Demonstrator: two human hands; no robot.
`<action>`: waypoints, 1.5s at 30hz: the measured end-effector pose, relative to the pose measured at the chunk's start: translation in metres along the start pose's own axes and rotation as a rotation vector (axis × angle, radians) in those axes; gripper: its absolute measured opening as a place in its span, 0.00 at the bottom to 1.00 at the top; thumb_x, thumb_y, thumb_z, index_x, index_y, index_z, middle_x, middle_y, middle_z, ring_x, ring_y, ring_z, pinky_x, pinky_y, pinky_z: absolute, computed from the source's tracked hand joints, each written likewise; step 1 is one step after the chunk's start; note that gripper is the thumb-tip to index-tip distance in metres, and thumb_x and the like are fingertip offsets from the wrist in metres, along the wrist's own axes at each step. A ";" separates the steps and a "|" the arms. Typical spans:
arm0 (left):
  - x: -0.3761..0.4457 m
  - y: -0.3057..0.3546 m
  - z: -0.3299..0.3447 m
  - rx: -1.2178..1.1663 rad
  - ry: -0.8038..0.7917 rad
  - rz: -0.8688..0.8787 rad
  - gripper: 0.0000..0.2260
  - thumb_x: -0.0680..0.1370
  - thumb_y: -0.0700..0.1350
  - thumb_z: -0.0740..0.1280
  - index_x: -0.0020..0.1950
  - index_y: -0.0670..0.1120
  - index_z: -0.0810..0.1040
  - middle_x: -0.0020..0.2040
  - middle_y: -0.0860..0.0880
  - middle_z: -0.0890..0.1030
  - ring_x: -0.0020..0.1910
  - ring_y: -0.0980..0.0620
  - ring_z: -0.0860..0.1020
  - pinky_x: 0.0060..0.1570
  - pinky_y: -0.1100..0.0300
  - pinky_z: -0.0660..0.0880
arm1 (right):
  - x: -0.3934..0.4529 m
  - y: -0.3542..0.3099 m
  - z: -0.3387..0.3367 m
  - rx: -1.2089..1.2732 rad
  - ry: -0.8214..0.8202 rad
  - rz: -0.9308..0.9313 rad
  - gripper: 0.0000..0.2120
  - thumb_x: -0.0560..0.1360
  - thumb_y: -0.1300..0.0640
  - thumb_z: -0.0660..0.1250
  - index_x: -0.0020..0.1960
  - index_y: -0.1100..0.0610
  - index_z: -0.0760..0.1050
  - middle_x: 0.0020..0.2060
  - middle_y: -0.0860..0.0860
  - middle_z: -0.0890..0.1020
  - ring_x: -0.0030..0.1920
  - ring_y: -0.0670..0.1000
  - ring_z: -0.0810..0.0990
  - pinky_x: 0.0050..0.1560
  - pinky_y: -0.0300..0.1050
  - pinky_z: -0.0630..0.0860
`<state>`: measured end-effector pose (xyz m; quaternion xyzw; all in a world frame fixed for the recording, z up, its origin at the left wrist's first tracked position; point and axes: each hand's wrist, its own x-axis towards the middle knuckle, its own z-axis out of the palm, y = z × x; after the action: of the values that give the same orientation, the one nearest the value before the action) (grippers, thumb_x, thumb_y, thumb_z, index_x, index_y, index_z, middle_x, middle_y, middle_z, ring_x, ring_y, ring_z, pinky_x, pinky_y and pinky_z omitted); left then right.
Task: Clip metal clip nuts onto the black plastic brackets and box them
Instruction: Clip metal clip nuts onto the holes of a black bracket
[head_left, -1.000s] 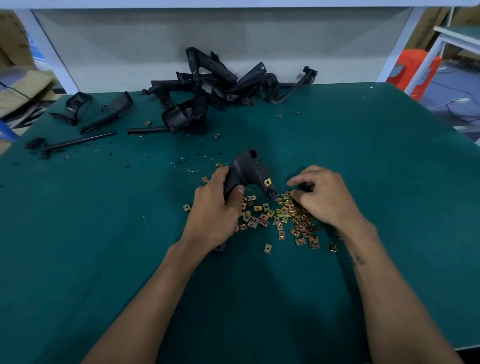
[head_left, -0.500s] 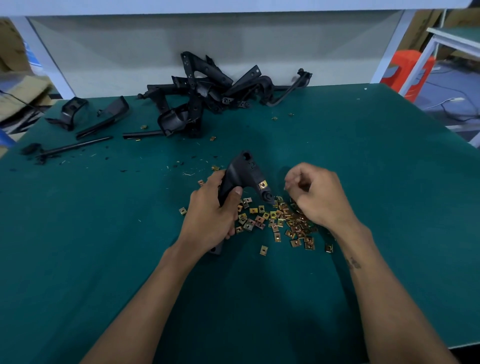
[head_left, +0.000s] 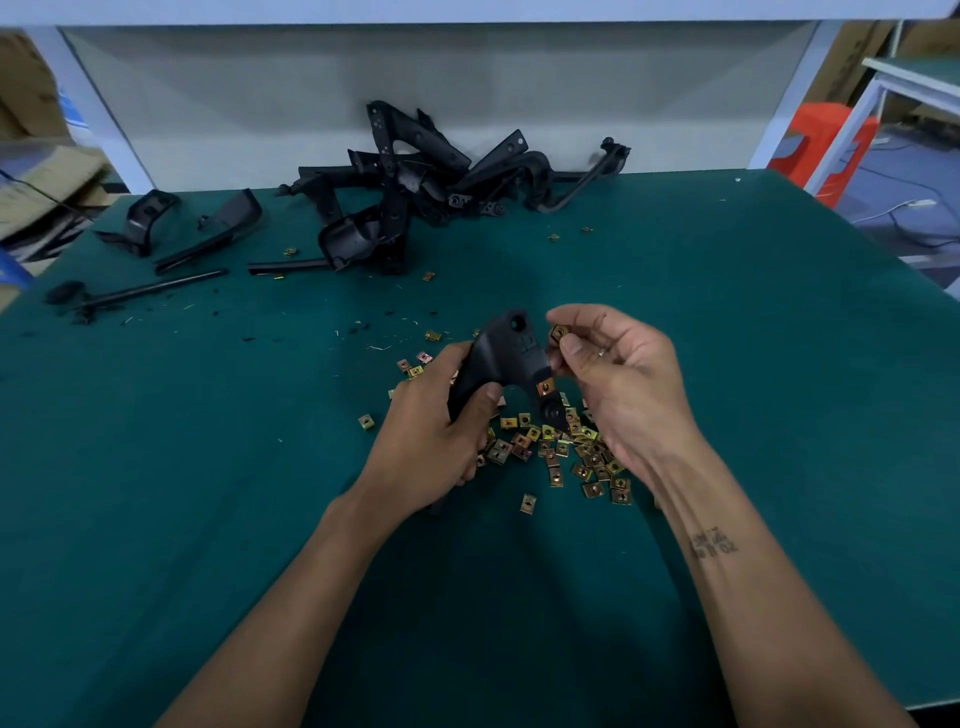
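since a second ago the right hand (head_left: 618, 379) has been lifted off the pile of clip nuts (head_left: 566, 447) and turned palm-up, and a clip nut (head_left: 559, 332) is now pinched between its thumb and forefinger beside the bracket (head_left: 506, 358). the bracket is gripped by the left hand (head_left: 441, 431), fingers curled round its lower stem, above the green table (head_left: 208, 467); its long axis is tilted up and away, head pointed far-right. one clip nut (head_left: 544, 387) is already seated on it. writing on the forearm cannot be read.
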<state>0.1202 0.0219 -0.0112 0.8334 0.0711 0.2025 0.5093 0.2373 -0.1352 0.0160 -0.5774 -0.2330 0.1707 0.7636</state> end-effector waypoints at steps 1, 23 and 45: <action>0.000 0.001 0.000 -0.004 -0.006 0.003 0.06 0.84 0.45 0.62 0.60 0.54 0.72 0.30 0.46 0.78 0.21 0.45 0.77 0.22 0.57 0.73 | 0.000 0.000 -0.001 0.001 0.003 -0.004 0.19 0.79 0.73 0.65 0.48 0.52 0.86 0.42 0.49 0.85 0.41 0.48 0.81 0.48 0.38 0.78; -0.001 -0.001 0.001 0.049 -0.034 0.063 0.09 0.84 0.48 0.63 0.64 0.56 0.71 0.31 0.50 0.79 0.21 0.51 0.77 0.24 0.65 0.71 | -0.005 -0.010 0.004 -0.010 0.107 -0.107 0.06 0.67 0.64 0.78 0.40 0.54 0.86 0.37 0.52 0.87 0.39 0.48 0.84 0.41 0.39 0.80; -0.001 0.005 0.002 0.160 -0.021 0.077 0.09 0.84 0.50 0.64 0.64 0.57 0.71 0.32 0.52 0.78 0.25 0.52 0.76 0.26 0.48 0.76 | -0.011 -0.024 -0.006 -0.578 -0.016 -0.260 0.13 0.76 0.67 0.68 0.51 0.50 0.73 0.39 0.44 0.85 0.40 0.47 0.83 0.47 0.49 0.81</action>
<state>0.1196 0.0178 -0.0082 0.8757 0.0495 0.2067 0.4337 0.2313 -0.1526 0.0363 -0.7344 -0.3497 0.0028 0.5817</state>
